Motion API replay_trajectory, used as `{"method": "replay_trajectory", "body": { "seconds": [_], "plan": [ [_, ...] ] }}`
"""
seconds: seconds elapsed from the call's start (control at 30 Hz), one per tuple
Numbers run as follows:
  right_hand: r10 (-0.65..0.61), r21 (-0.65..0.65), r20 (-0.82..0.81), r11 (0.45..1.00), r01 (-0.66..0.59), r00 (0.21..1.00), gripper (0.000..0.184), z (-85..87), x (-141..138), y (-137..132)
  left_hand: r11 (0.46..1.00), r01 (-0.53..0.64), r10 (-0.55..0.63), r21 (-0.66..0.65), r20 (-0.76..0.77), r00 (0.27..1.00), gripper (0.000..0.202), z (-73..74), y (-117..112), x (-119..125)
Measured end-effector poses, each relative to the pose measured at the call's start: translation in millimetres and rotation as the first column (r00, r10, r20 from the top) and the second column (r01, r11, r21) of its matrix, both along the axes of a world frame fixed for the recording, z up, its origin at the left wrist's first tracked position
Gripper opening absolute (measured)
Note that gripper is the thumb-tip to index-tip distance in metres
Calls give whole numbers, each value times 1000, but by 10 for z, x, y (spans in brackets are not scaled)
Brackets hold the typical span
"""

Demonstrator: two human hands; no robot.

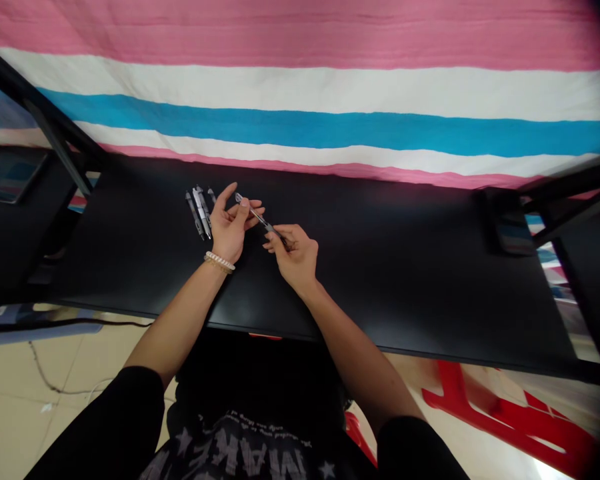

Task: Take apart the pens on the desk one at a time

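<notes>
A clear-barrelled pen is held between both hands above a black table. My left hand grips the pen's upper end between thumb and fingers. A beaded bracelet is on that wrist. My right hand pinches the pen's lower, dark end. Just left of my left hand, several pens lie side by side on the table.
A striped pink, white and blue cloth hangs behind the table. Black frame bars stand at the left and right. A dark object sits at the table's right end. A red plastic stool is on the floor below.
</notes>
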State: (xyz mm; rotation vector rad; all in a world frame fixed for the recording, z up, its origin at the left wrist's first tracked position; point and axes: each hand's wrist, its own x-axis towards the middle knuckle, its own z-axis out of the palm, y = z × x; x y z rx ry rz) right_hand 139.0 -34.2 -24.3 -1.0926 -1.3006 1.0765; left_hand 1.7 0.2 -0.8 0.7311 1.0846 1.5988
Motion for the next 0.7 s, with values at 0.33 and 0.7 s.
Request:
{"method": "replay_trajectory", "body": {
  "seconds": [0.33, 0.7],
  "plan": [
    [26, -34, 8, 999, -26, 1000, 34, 78, 2, -22, 998, -45, 46, -50, 23, 999, 66, 12, -6, 33],
    [36, -43, -3, 998, -36, 999, 38, 50, 26, 27, 994, -109, 109, -7, 8, 994, 61, 4, -4, 37]
  ]
}}
